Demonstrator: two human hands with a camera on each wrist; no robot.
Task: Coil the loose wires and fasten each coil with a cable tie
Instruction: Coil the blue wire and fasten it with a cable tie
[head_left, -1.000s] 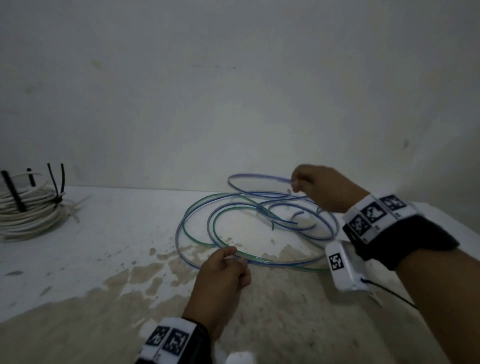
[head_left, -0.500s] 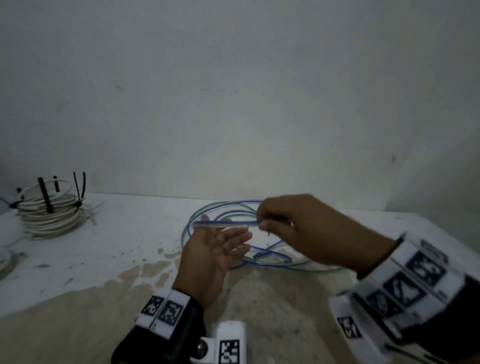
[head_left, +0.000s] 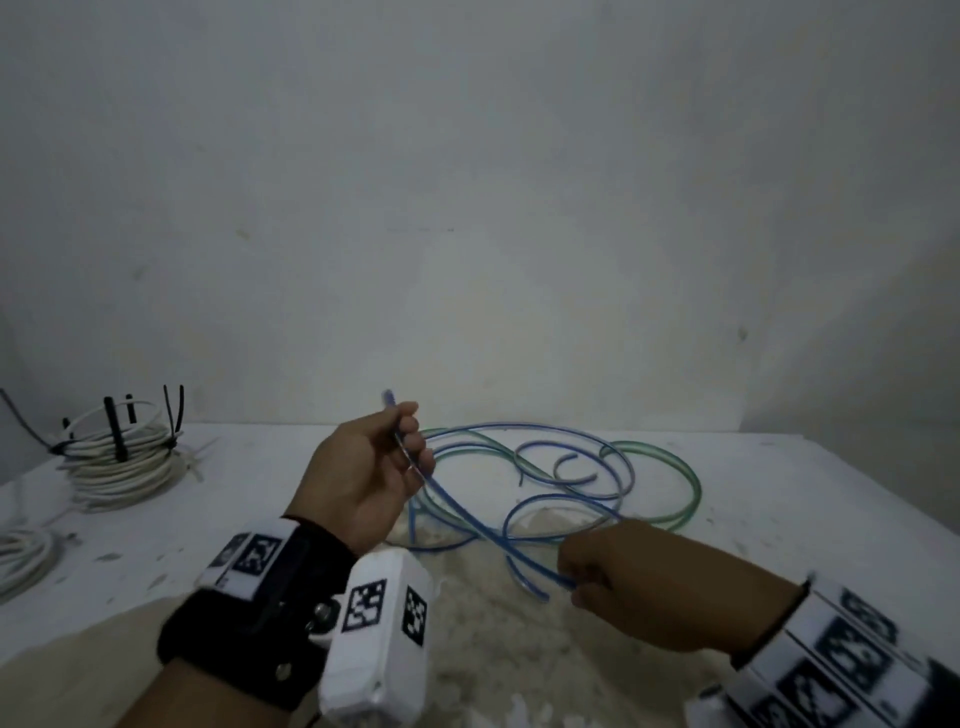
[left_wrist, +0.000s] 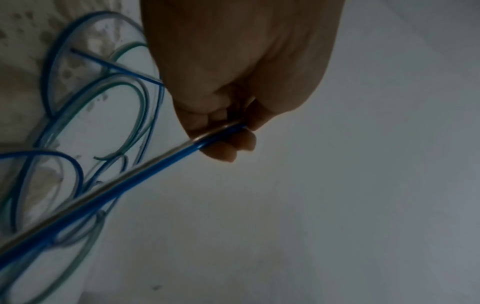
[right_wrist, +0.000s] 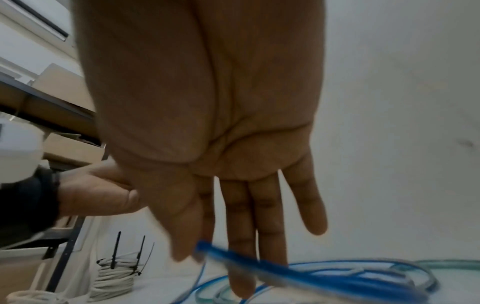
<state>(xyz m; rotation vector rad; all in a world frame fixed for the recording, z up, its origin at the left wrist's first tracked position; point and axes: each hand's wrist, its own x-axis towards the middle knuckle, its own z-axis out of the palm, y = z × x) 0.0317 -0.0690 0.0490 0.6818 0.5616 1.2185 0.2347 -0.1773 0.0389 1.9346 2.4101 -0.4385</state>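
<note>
Blue wire (head_left: 470, 519): loose, uncoiled, one end raised above the table (head_left: 779, 519), a straight run slanting down, remaining loops flat on it. Green wire (head_left: 675, 470): loose loops on table, interlaced with the blue.

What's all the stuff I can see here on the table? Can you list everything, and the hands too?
blue wire: one, blue, partly in loose loops on the table, one stretch lifted between both hands
green wire: one, pale green, looped on the table among the blue loops
white coil: one, white, far left of the table, bound with black cable ties
loose white cable: white, left edge, only partly in view
table: one, white with worn brownish patches
wall: pale grey, behind the table
left hand: grips the blue wire near its end
right hand: pinches the blue wire lower down, fingers mostly straight
</note>
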